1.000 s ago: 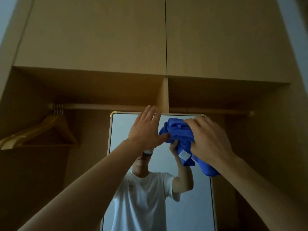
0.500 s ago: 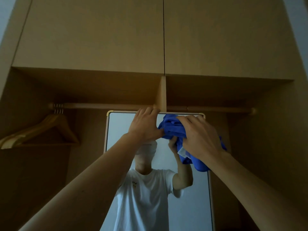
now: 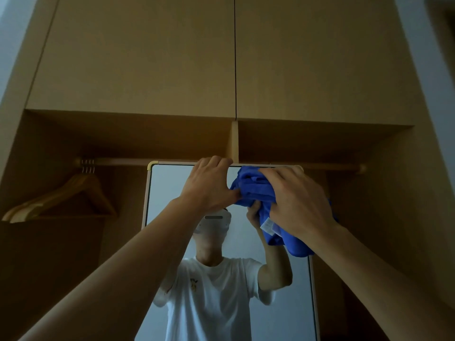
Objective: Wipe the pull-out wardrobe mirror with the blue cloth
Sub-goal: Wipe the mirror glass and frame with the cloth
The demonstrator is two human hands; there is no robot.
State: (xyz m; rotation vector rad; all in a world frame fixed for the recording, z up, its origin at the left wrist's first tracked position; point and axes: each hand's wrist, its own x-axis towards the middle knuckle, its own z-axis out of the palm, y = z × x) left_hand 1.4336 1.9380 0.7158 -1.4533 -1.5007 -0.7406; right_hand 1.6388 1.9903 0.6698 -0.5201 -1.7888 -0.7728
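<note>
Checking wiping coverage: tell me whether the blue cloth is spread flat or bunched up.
Bunched up: the blue cloth shows crumpled folds under the right hand, with a tagged end hanging loose below.

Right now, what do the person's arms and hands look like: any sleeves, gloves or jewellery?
Both forearms are bare down to the picture's edge. The left hand and right hand wear no gloves, and no rings or watch show. The mirror reflects a white short-sleeved T-shirt with a small chest print.
</note>
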